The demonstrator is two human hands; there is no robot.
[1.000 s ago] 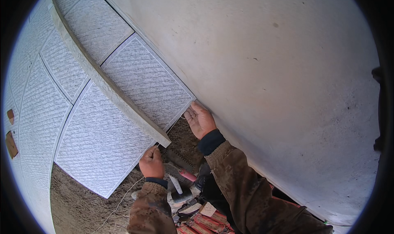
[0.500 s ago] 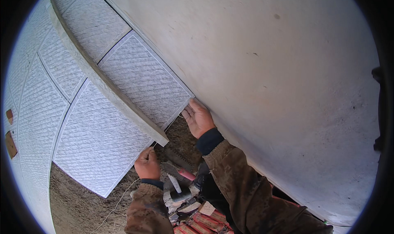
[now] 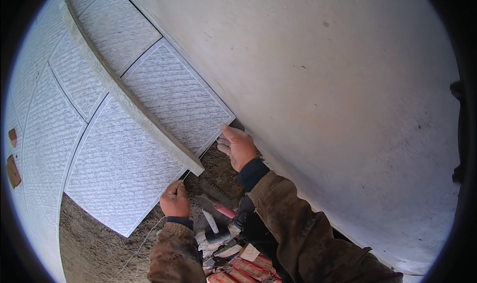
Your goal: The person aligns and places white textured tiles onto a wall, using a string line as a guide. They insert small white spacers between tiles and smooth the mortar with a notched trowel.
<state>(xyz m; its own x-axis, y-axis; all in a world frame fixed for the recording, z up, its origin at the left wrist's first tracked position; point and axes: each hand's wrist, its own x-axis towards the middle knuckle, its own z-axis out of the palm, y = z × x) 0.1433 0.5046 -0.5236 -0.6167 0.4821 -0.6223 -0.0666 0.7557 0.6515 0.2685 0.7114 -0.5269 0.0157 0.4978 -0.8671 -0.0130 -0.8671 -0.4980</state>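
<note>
Between the closed fingers of my left hand (image 3: 175,199) is a thin pale string (image 3: 141,245), which trails down to the lower left. That hand is just below the near edge of a grey textured tile (image 3: 124,168) with a pale border. My right hand (image 3: 237,146) has its fingers slightly bent and apart, the foremost at the near corner of another such tile (image 3: 176,91) beside the wall. Across the tiles lies a long pale bar (image 3: 144,119), its end between my hands. Whether string reaches my right hand I cannot make out.
A smooth pale wall (image 3: 338,94) fills the right side. Rough brown mortar or soil (image 3: 84,233) borders the tiles. Near my knees lie a tool with a white handle (image 3: 211,222), a pink handle (image 3: 225,211) and several red pieces (image 3: 246,270). Brown scraps (image 3: 13,171) sit far left.
My right hand has drawn back slightly from the tile corner, down and away from the wall. My left hand has shifted a little lower and left, still pinching the string.
</note>
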